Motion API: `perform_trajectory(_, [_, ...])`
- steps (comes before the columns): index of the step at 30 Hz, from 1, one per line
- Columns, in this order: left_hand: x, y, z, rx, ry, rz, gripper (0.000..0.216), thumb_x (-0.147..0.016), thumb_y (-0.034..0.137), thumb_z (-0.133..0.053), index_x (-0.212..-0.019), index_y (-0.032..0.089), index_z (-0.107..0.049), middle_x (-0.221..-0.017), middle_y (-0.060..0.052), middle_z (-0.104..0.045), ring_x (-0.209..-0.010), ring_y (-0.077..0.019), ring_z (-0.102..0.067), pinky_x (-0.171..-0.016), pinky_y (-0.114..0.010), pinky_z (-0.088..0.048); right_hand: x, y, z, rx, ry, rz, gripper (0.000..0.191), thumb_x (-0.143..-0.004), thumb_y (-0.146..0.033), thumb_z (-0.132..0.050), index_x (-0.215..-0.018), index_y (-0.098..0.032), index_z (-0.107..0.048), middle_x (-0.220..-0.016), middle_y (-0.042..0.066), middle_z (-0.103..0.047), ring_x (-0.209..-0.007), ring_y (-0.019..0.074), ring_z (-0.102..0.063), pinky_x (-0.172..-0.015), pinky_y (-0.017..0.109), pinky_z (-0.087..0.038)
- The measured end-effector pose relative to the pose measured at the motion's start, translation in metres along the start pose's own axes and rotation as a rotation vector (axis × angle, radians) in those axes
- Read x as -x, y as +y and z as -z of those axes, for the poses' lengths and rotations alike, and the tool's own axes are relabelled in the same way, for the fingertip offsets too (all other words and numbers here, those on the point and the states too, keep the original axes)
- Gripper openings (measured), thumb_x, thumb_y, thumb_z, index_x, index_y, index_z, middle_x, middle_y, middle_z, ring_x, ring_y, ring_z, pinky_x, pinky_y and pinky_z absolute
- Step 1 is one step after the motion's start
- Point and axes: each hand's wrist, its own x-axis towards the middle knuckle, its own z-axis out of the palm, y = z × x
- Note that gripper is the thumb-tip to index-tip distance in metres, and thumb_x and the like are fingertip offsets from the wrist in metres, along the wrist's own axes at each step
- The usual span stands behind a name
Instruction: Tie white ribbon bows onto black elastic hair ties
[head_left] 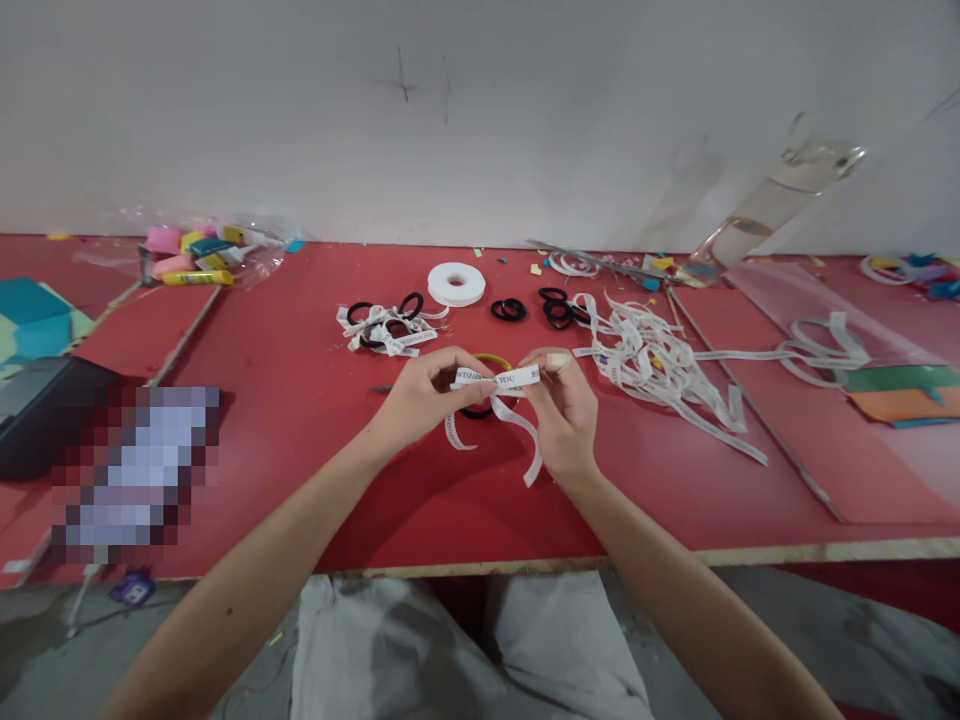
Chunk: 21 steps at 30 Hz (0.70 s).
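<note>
Both my hands meet above the middle of the red table, pinching a white printed ribbon [499,378] formed into a bow shape. My left hand [431,388] grips its left loop and centre; my right hand [561,410] grips the right loop. Two loose ribbon tails hang below. Part of a black hair tie [475,411] shows under the bow, and a yellow ring [493,360] is partly hidden behind my fingers. Farther back lie bare black hair ties [508,310], hair ties with ribbon bows [390,325] to the left, and a tangle of cut ribbon [645,355] to the right.
A white ribbon roll [456,285] lies behind my hands. Scissors [600,262] rest near the wall beside a leaning clear bottle [772,215]. At left are a bag of coloured items [199,250], a blurred phone [139,470] and a dark case [52,410]. The table's front edge [480,570] is near my lap.
</note>
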Motion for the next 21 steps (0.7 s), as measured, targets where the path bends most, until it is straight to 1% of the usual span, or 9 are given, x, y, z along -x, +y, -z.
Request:
perform_trajectory(5, [0.0, 0.0, -0.001, 0.009, -0.013, 0.014, 0.021, -0.076, 0.03, -0.078, -0.087, 0.015, -0.069, -0.077, -0.002, -0.069, -0.067, -0.0119, -0.066, -0.064, -0.023, -0.054, 0.001, -0.002, -0.002, 0.01, 0.029, -0.028, 0.002, -0.092, -0.023, -0.057, -0.093, -0.022, -0.058, -0.096, 0.002, -0.058, -0.086, 0.0148, -0.059, -0.077, 0.03, -0.051])
perform_trajectory(9, [0.0, 0.001, -0.001, 0.003, -0.013, 0.029, 0.021, -0.076, 0.031, -0.078, -0.086, 0.015, -0.069, -0.076, -0.002, -0.069, -0.067, -0.0122, -0.065, -0.065, -0.024, -0.054, 0.002, -0.003, -0.003, 0.004, 0.059, -0.108, 0.004, -0.091, -0.025, -0.056, -0.094, -0.023, -0.057, -0.097, 0.001, -0.057, -0.082, 0.0131, -0.059, -0.072, 0.028, -0.053])
perform_trajectory(12, [0.0, -0.001, 0.0, -0.006, -0.007, 0.036, 0.021, -0.076, 0.032, -0.077, -0.086, 0.015, -0.068, -0.077, -0.002, -0.069, -0.068, -0.0124, -0.065, -0.065, -0.025, -0.053, 0.002, -0.003, -0.003, 0.009, 0.041, -0.131, 0.006, -0.091, -0.028, -0.057, -0.093, -0.023, -0.056, -0.096, 0.001, -0.057, -0.081, 0.0123, -0.059, -0.07, 0.027, -0.053])
perform_trajectory(15, [-0.002, -0.005, 0.002, 0.006, 0.021, 0.034, 0.02, -0.075, 0.031, -0.078, -0.085, 0.016, -0.069, -0.077, -0.002, -0.069, -0.069, -0.0126, -0.065, -0.066, -0.025, -0.052, 0.0, -0.001, -0.003, 0.06, 0.005, -0.155, 0.011, -0.091, -0.032, -0.057, -0.098, -0.024, -0.055, -0.099, 0.001, -0.059, -0.085, 0.0134, -0.059, -0.074, 0.029, -0.055])
perform_trajectory(17, [-0.002, -0.008, 0.002, 0.061, 0.069, 0.043, 0.02, -0.076, 0.031, -0.078, -0.085, 0.016, -0.069, -0.076, -0.001, -0.07, -0.07, -0.0123, -0.065, -0.067, -0.025, -0.051, -0.001, -0.001, -0.001, 0.137, 0.042, -0.088, 0.017, -0.09, -0.033, -0.06, -0.104, -0.025, -0.055, -0.107, 0.004, -0.059, -0.093, 0.0162, -0.06, -0.082, 0.035, -0.055])
perform_trajectory(19, [-0.003, -0.009, 0.002, 0.139, 0.123, 0.058, 0.02, -0.076, 0.031, -0.078, -0.084, 0.016, -0.068, -0.076, -0.001, -0.07, -0.071, -0.0118, -0.065, -0.07, -0.024, -0.051, -0.001, -0.002, 0.001, 0.242, 0.136, 0.083, 0.02, -0.089, -0.028, -0.061, -0.107, -0.024, -0.056, -0.11, 0.007, -0.058, -0.102, 0.0204, -0.058, -0.091, 0.042, -0.052])
perform_trajectory(20, [-0.003, -0.009, 0.002, 0.179, 0.146, 0.064, 0.02, -0.076, 0.031, -0.078, -0.084, 0.016, -0.067, -0.076, -0.001, -0.07, -0.072, -0.0118, -0.065, -0.071, -0.025, -0.051, 0.0, -0.003, 0.002, 0.286, 0.171, 0.188, 0.018, -0.088, -0.025, -0.061, -0.106, -0.024, -0.057, -0.109, 0.008, -0.058, -0.104, 0.0219, -0.057, -0.093, 0.044, -0.05])
perform_trajectory(21, [-0.004, -0.009, 0.001, 0.216, 0.166, 0.07, 0.021, -0.075, 0.031, -0.079, -0.083, 0.016, -0.066, -0.076, -0.001, -0.07, -0.073, -0.012, -0.065, -0.072, -0.025, -0.052, 0.001, -0.004, 0.003, 0.318, 0.167, 0.286, 0.016, -0.088, -0.022, -0.06, -0.104, -0.025, -0.058, -0.105, 0.008, -0.058, -0.102, 0.0227, -0.057, -0.092, 0.045, -0.049])
